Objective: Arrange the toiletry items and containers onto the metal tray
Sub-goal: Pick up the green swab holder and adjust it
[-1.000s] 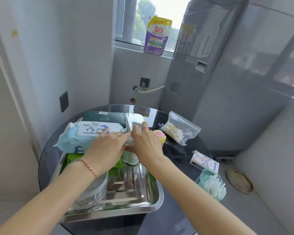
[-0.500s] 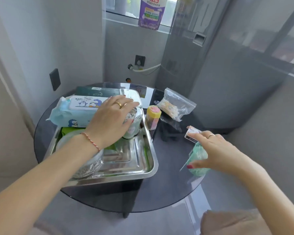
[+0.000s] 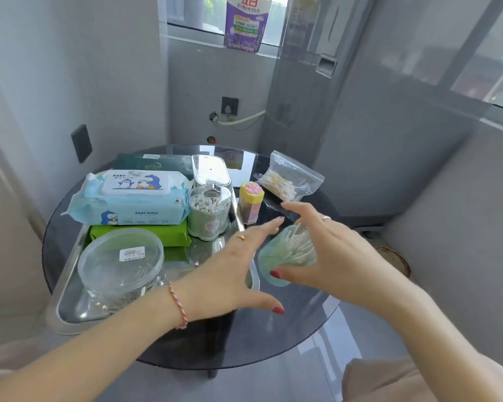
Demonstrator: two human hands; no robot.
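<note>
Two hands meet beside the metal tray (image 3: 70, 288): the right hand (image 3: 328, 256) grips the green swab cup (image 3: 285, 256) to bring it over, while the left hand (image 3: 230, 274), fingers spread open, gets ready to help.

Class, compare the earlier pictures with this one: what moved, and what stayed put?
The right hand picked up the green swab cup and carried it toward the tray. The left hand let go of the swab jar and reached toward the cup. Wipes stayed put.

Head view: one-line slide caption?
Right hand carries a green cup of cotton swabs toward the metal tray; left hand open beside it.
</note>
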